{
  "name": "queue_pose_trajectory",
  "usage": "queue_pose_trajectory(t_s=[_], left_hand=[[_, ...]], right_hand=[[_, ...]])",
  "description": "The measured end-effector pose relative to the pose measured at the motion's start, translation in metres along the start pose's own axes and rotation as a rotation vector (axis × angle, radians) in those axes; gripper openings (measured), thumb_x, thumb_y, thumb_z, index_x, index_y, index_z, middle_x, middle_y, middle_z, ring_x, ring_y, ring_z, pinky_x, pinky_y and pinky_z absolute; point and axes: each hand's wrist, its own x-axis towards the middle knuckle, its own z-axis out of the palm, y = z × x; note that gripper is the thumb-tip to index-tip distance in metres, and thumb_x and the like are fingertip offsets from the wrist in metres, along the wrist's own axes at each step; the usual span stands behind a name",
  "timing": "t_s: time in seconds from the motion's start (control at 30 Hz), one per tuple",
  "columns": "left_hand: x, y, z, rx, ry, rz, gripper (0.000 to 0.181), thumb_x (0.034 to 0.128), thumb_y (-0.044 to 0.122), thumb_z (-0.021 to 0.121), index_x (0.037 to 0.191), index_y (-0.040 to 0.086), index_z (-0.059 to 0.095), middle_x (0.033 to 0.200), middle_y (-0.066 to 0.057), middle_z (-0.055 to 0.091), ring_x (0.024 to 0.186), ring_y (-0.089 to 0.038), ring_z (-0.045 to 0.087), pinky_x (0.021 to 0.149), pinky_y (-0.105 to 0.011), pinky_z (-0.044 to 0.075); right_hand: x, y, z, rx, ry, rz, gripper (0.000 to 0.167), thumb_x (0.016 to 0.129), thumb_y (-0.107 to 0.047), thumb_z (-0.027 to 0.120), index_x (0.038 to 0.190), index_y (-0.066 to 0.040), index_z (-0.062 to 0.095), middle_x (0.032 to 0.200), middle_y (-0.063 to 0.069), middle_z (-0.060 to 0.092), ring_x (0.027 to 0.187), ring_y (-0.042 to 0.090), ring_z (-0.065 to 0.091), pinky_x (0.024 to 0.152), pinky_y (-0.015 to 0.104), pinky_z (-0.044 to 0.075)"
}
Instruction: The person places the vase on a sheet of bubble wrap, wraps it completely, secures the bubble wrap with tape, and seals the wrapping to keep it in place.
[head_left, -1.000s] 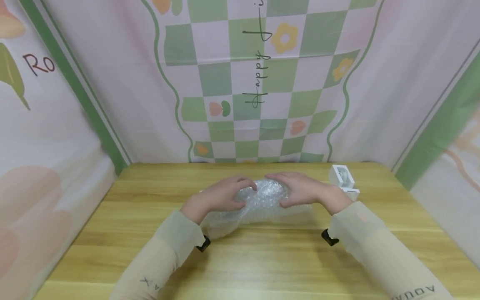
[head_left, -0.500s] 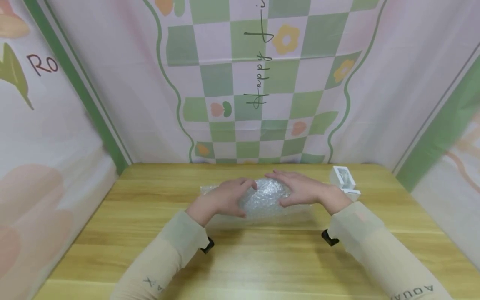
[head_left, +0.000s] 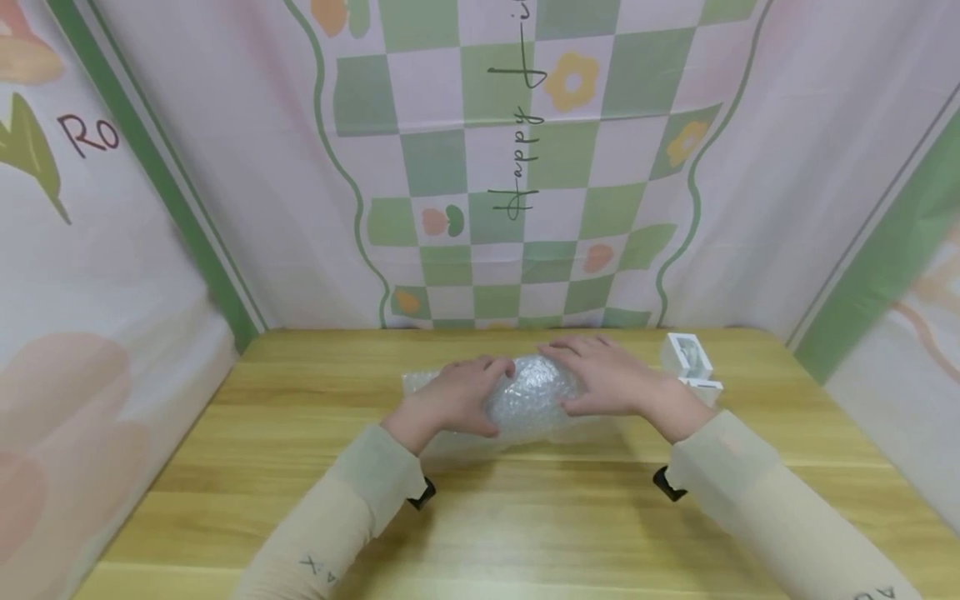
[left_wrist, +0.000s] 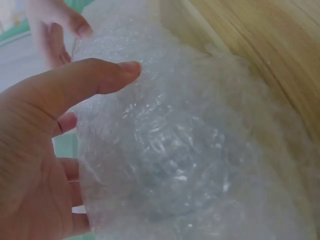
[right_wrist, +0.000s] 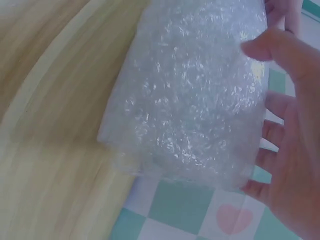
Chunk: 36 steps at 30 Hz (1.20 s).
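A bundle of clear bubble wrap (head_left: 536,392) lies on the wooden table between my two hands. Something rounded seems to be inside, but the layers blur what it is. My left hand (head_left: 459,398) grips the bundle's left part, its thumb (left_wrist: 107,75) on the near face and its fingers behind the far edge. On the right part, my right hand (head_left: 606,379) holds the wrap the same way, thumb (right_wrist: 267,47) in front and fingers partly hidden behind. A loose flap of wrap (head_left: 417,380) sticks out to the left.
Two small white boxes stand at the back right, just beyond my right wrist: an open-faced box (head_left: 686,357) and a lower one (head_left: 705,390) beside it. A checkered cloth backdrop (head_left: 495,267) hangs behind the wooden table (head_left: 540,525).
My left hand has shifted slightly right along the bundle, and the wrap's loose left side now lies closer in. My right hand has barely moved, staying on the right part.
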Motion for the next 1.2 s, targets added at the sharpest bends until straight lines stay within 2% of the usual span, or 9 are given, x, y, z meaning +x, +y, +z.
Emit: queue_pose_trajectory(t_s=[0.13,0.33,0.53,0.67,0.77,0.97,1.2], left_hand=[[0.002,0.001,0.000,-0.008,-0.013,-0.024,0.079,0.0802,0.029,0.088,0.143,0.019,0.040,0.144,-0.010,0.053,0.124,-0.031,0.057,0.108,-0.056,0.043],[0.009,-0.006,0.000,-0.057,-0.024,-0.038,0.085,0.0772,0.025,0.087,0.146,0.015,0.038,0.140,-0.010,0.055,0.117,-0.028,0.059,0.109,-0.052,0.043],[0.014,-0.018,0.000,-0.149,-0.025,-0.029,0.085,0.0749,0.021,0.085,0.145,0.013,0.038,0.133,-0.008,0.057,0.102,-0.020,0.059,0.095,-0.040,0.051],[0.016,-0.024,0.000,-0.220,-0.039,-0.021,0.085,0.0736,0.017,0.085,0.145,0.012,0.037,0.125,-0.005,0.058,0.094,-0.018,0.059,0.082,-0.034,0.053],[0.016,-0.028,-0.002,-0.283,-0.056,-0.025,0.086,0.0726,0.013,0.085,0.144,0.014,0.037,0.117,-0.003,0.057,0.090,-0.019,0.058,0.077,-0.032,0.053],[0.017,-0.031,-0.004,-0.344,-0.069,-0.010,0.083,0.0726,0.010,0.086,0.140,0.016,0.038,0.112,-0.002,0.055,0.092,-0.020,0.057,0.077,-0.032,0.053],[0.018,-0.034,-0.004,-0.384,-0.078,0.008,0.081,0.0731,0.007,0.085,0.139,0.016,0.038,0.113,-0.004,0.055,0.090,-0.020,0.056,0.076,-0.033,0.053]], right_hand=[[-0.005,-0.003,0.001,-0.045,0.043,-0.036,0.077,0.088,-0.029,0.076,0.154,-0.004,0.044,0.155,0.021,0.044,0.141,0.044,0.039,0.114,0.066,0.030],[-0.005,-0.002,0.013,-0.050,0.056,-0.081,0.091,0.078,-0.019,0.082,0.155,0.002,0.038,0.156,0.025,0.040,0.142,0.044,0.039,0.113,0.063,0.034],[0.002,0.000,0.015,-0.038,0.085,-0.106,0.097,0.071,-0.011,0.086,0.154,0.006,0.038,0.152,0.028,0.043,0.138,0.046,0.042,0.113,0.064,0.034],[0.005,0.001,0.019,-0.044,0.080,-0.106,0.108,0.067,-0.018,0.092,0.155,0.004,0.035,0.154,0.028,0.041,0.139,0.046,0.041,0.114,0.064,0.033],[0.007,0.002,0.025,-0.092,0.113,-0.108,0.115,0.063,-0.024,0.097,0.155,0.004,0.035,0.152,0.028,0.043,0.137,0.046,0.043,0.112,0.064,0.036],[0.009,0.001,0.036,-0.207,0.212,-0.125,0.115,0.058,-0.023,0.101,0.150,0.005,0.039,0.145,0.027,0.049,0.128,0.045,0.051,0.106,0.059,0.045],[0.010,0.001,0.038,-0.234,0.240,-0.146,0.117,0.053,-0.029,0.103,0.146,0.007,0.043,0.138,0.026,0.054,0.122,0.044,0.054,0.101,0.057,0.049]])
